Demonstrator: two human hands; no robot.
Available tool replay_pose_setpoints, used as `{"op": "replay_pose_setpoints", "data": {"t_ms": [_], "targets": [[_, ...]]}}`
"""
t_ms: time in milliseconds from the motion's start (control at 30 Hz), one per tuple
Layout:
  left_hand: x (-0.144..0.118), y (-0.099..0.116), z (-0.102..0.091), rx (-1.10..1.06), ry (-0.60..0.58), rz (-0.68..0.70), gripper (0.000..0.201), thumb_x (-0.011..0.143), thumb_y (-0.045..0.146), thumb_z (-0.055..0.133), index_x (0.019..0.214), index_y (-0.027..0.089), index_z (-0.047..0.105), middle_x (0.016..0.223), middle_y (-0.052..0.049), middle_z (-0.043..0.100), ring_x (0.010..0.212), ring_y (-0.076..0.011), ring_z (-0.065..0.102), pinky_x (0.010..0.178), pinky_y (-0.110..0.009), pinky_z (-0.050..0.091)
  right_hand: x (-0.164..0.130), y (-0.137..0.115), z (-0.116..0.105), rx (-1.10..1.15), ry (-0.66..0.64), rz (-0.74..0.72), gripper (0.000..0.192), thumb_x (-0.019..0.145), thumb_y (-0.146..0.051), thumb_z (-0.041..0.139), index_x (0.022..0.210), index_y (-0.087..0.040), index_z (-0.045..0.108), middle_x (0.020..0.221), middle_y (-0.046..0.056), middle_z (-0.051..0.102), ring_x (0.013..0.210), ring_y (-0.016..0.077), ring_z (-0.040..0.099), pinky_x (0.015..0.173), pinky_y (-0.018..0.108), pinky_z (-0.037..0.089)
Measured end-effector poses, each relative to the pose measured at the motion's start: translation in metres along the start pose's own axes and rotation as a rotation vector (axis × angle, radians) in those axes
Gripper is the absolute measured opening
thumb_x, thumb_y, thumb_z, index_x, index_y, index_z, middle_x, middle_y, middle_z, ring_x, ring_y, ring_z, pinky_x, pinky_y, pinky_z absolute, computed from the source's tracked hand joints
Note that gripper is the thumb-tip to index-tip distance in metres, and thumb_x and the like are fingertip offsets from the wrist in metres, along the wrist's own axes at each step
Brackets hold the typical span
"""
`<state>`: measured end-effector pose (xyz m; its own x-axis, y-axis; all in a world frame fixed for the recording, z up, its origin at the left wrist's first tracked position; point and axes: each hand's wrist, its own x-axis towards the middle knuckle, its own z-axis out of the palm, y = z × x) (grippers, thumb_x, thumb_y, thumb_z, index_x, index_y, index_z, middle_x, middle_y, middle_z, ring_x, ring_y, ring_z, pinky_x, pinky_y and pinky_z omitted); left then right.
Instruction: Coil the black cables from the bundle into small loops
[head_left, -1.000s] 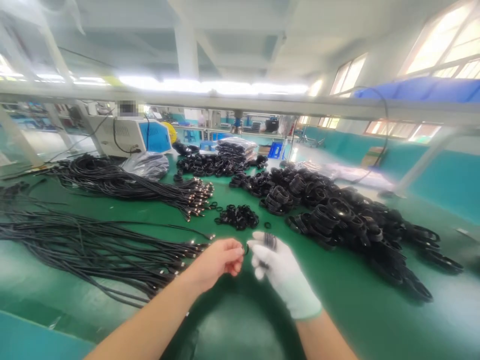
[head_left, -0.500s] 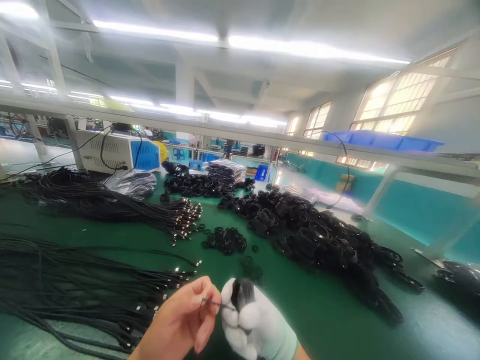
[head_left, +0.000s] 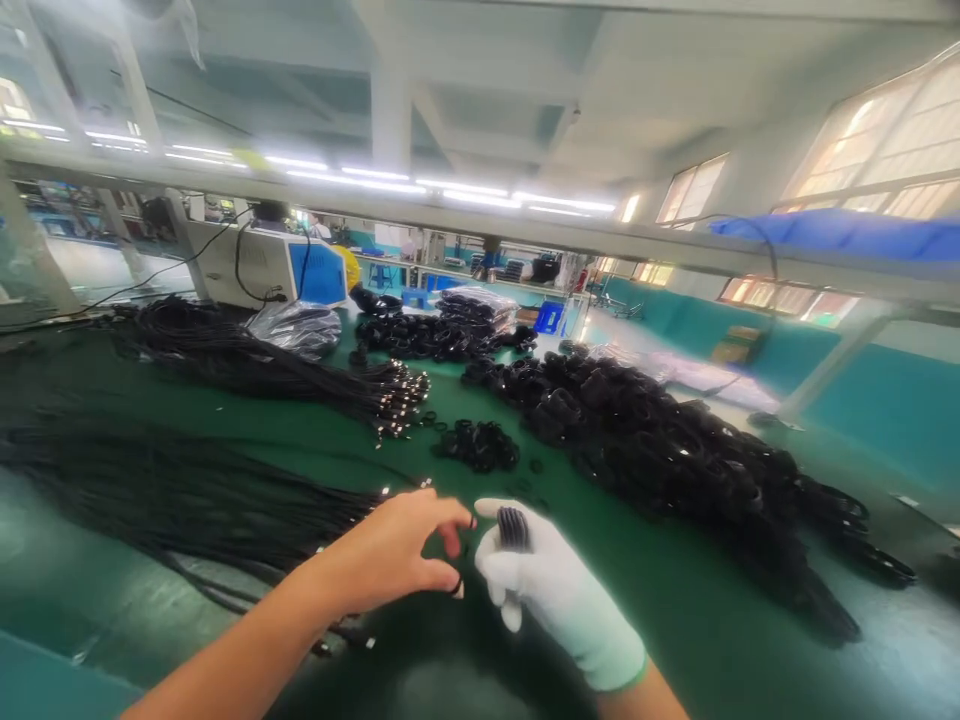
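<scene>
My bare left hand [head_left: 405,545] is raised over the green table, with thumb and fingers apart. Thin black marks at the thumb tip and a fingertip look like one black rubber band stretched between them; its middle is too faint to make out. Just to the right, my right hand [head_left: 536,570] wears a white glove. A stack of black rubber bands [head_left: 514,528] sits round one of its fingers, the others loosely bent. A small heap of black rings [head_left: 480,445] lies beyond both hands. Black cables [head_left: 247,490] with metal ends are spread under and left of my left arm.
A second cable bundle [head_left: 300,375] lies behind the first. Coiled black cables form a long heap [head_left: 675,455] on the right, with another heap [head_left: 427,337] at the back. A white and blue machine [head_left: 274,262] stands at the back left, and a shelf beam [head_left: 465,222] crosses above.
My left hand has drawn away from the stack on my right hand, and its pinch has spread apart. The dark strand between the hands is gone from there. The view has tilted down and left.
</scene>
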<state>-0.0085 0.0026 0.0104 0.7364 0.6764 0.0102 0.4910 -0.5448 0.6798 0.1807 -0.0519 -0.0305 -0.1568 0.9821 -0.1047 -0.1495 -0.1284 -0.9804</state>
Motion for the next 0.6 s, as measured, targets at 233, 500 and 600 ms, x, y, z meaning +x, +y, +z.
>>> {"op": "replay_pose_setpoints", "data": {"t_ms": [233,500,600], "targets": [[0.007,-0.004,0.015,-0.116,-0.066,0.015,0.063,0.060,0.027,0.071,0.119,0.028,0.050,0.107,-0.002,0.058,0.097,-0.0217,0.053,0.080,-0.029,0.042,0.008,0.011,0.007,-0.215,-0.121,0.217,0.072,0.057,-0.012,0.063,0.125,-0.019,0.039,0.059,-0.005,0.057,0.039,0.0097,0.048,0.032,0.019,0.038],[0.023,0.007,0.016,0.271,-0.190,-0.067,0.042,0.055,0.042,0.069,0.089,0.018,0.059,0.083,-0.006,0.061,0.076,-0.0253,0.056,0.058,-0.030,0.042,0.006,0.029,0.013,-0.530,0.104,-0.073,0.078,0.060,-0.011,0.060,0.132,-0.021,0.035,0.075,0.000,0.063,0.066,0.0173,0.058,0.059,0.030,0.049],[0.032,-0.006,0.007,0.038,-0.361,-0.105,0.024,0.066,0.033,0.058,0.084,0.018,0.062,0.082,-0.004,0.066,0.070,-0.0199,0.058,0.055,-0.026,0.043,0.003,0.015,0.013,-0.631,0.172,-0.137,0.049,0.062,-0.013,0.059,0.110,-0.021,0.054,0.081,0.001,0.061,0.076,0.0180,0.058,0.069,0.032,0.048]]}}
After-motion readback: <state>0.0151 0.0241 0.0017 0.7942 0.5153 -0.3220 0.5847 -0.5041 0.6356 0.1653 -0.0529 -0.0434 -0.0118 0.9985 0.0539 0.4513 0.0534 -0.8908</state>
